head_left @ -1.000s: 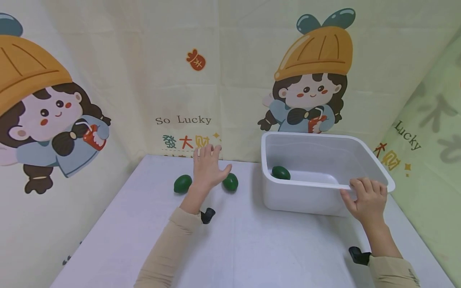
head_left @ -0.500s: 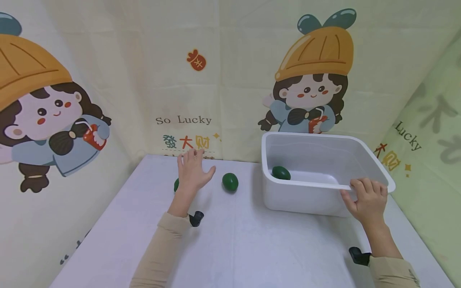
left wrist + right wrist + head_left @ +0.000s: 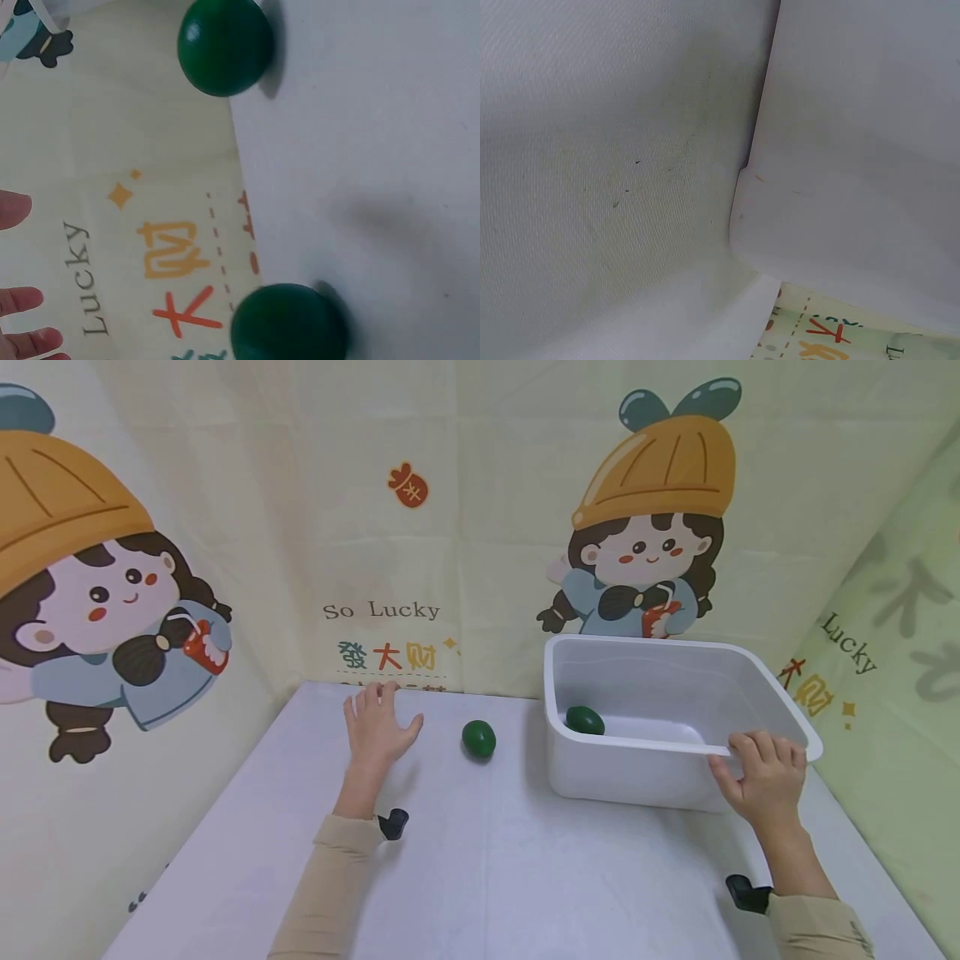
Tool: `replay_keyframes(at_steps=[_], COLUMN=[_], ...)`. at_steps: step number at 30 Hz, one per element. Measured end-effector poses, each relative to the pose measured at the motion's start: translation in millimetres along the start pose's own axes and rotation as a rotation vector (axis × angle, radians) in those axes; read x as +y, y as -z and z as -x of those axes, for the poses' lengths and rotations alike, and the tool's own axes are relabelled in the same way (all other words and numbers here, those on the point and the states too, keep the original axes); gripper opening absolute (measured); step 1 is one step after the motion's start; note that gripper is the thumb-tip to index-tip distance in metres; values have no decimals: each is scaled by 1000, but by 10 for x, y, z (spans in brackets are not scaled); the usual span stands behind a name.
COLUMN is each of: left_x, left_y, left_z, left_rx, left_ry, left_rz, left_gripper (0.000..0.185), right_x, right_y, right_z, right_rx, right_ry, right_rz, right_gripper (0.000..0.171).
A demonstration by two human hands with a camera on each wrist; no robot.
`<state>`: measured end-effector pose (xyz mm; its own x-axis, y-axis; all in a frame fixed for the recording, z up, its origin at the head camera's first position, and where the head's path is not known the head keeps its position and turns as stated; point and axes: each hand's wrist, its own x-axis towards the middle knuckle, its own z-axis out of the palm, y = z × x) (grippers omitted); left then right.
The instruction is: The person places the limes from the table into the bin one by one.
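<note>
My left hand (image 3: 378,720) hovers with straight, spread fingers over the far left of the white table (image 3: 480,860). It hides a dark green oval fruit in the head view. The left wrist view shows that fruit (image 3: 289,324) on the table, with the fingertips (image 3: 19,300) apart from it. A second green fruit (image 3: 478,738) (image 3: 225,45) lies to the right of the hand. My right hand (image 3: 761,772) grips the near rim of a white plastic tub (image 3: 637,772) (image 3: 847,150), fingers curled over the edge. A third green fruit (image 3: 584,720) lies inside the tub.
Cartoon-printed cloth backdrops (image 3: 390,527) close in the table at the back, left and right. The tub stands at the right rear, close to the right backdrop. Black wrist mounts show at both sleeves.
My left hand has moved left, from between the two table fruits to above the left one, which it now hides from the head view. The right hand and tub have stayed put.
</note>
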<state>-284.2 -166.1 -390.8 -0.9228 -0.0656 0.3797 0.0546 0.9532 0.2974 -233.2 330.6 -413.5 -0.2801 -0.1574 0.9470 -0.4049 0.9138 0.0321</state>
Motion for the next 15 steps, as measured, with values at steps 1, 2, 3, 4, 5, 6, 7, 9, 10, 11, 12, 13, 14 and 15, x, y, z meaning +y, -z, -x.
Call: replay_keyframes(at_steps=[1,2,3,4,5,6,7,9,10,11,12,13,14,15], left_x=[-31,-63,-94,-125,-154,-181,-208,-256,-275,-295,-314,-330,-344,-356], left_y=[-11,-23,-37,-51,-67,-82,-99,-136,-151,-168,-184,-198,-210,-221], left_z=[6,11,18,25,32,38,44,55,62,70,79,87,96,102], left_rx=[-2,-4,-6,-10,-16,-22,-28,-40,-49,-57,-67,-77,-88,-98], left_ry=[8,17,27,37,47,54,61,70,76,83,91,100,110,122], left_rz=[7,9,12,15,15,18,18,18,21,21,25,29,37,49], left_gripper=[64,65,66,67,67,68,68,68,68,69,69,69,70,70], right_x=[-1,-1,-3,-4,-5,-6,-6,-8,-9,-11,-13,-14,-16,-17], right_y=[-1,-2,-3,-4,-5,-5,-6,-8,-10,-13,-14,-15,-17,-18], right_z=[0,0,0,1,1,1,0,-2,-4,-6,-8,-10,-12,-13], right_rx=[1,1,2,3,4,3,3,6,8,11,12,14,16,19], right_ry=[0,0,0,-1,-1,-1,-1,0,1,3,4,6,7,8], right_rz=[0,0,1,1,1,3,5,6,7,8,9,9,9,10], right_gripper=[61,61,61,61,61,61,62,61,61,61,61,61,61,61])
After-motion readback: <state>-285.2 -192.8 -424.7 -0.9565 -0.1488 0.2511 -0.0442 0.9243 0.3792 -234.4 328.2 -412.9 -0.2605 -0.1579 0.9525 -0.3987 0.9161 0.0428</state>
